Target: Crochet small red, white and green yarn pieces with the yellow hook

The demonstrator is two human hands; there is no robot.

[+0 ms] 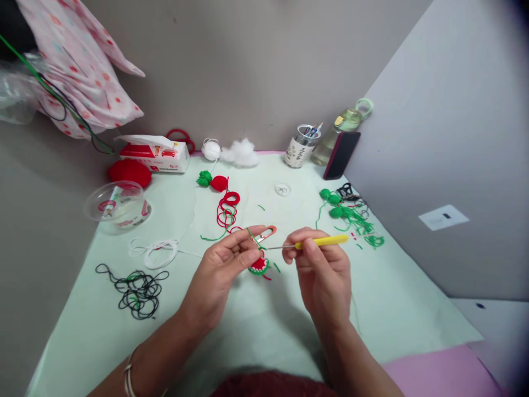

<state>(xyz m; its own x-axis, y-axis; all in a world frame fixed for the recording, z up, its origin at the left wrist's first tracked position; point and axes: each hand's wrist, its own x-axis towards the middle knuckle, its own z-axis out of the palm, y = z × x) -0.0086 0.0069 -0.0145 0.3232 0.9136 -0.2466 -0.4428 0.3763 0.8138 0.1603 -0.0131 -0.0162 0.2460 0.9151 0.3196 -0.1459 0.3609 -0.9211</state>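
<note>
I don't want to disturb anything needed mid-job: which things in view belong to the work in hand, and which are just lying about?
In use, it seems:
- yellow-handled hook, in the right hand
- green strand, at the left hand
- small red-white-green piece

Apparently just lying about:
- tissue box
- phone
- water bottle
- pen holder
- black cord tangle
</note>
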